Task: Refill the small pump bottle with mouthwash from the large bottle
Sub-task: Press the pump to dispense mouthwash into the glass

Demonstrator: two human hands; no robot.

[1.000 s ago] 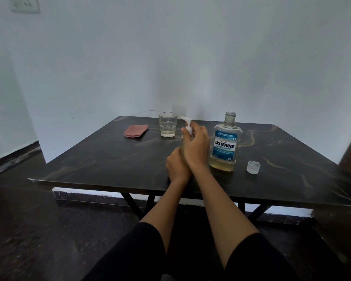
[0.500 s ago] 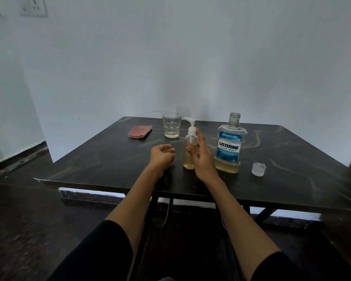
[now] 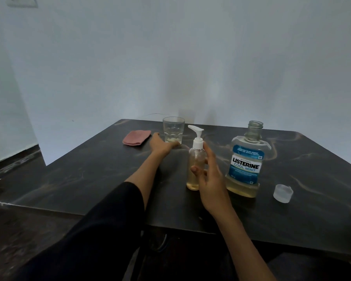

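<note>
The small pump bottle (image 3: 195,157), clear with a white pump top, stands upright on the dark table (image 3: 89,175) with yellowish liquid in it. My right hand (image 3: 211,179) is against its right side, fingers spread, thumb across the front of the bottle. The large Listerine bottle (image 3: 245,165) stands uncapped just to the right, with yellowish mouthwash low inside. Its clear cap (image 3: 283,193) lies on the table further right. My left hand (image 3: 161,145) is stretched out to the base of a glass tumbler (image 3: 173,126), fingers apart and touching its bottom edge.
A folded pink cloth (image 3: 136,137) lies left of the glass near the table's back edge. The table stands in a corner of white walls. Its front edge runs just below my forearms.
My left hand has moved from beside the pump bottle forward and left to the foot of the glass. My right hand stays at the pump bottle, fingers more spread. The view has come closer.
</note>
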